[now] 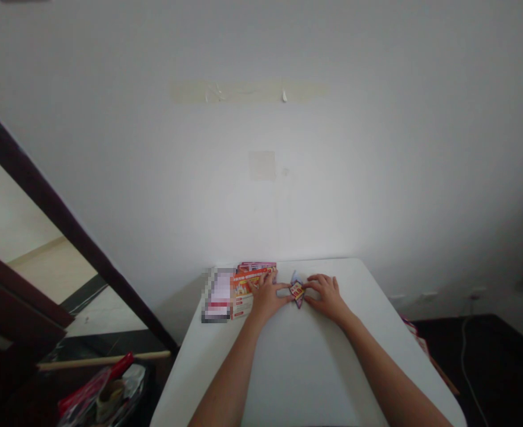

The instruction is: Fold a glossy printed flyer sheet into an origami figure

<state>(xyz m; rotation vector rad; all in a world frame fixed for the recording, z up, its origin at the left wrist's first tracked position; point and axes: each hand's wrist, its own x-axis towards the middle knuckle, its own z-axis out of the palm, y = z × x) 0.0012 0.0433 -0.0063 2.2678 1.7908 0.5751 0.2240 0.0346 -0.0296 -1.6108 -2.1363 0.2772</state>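
A small folded piece of printed paper, purple with yellow and red print, lies between my hands over the white table. Its outline is roughly a diamond with a point toward me. My left hand pinches its left side between thumb and index finger, the other fingers resting over the printed leaflets. On the right side, my right hand grips the paper with thumb and index finger, its remaining fingers bent. Orange and white leaflets lie partly under my left hand.
The white table stands against a pale wall. A phone-like blurred rectangle lies left of the leaflets. A bin with rubbish stands on the floor at lower left, near a dark-framed mirror. A cable hangs at the right.
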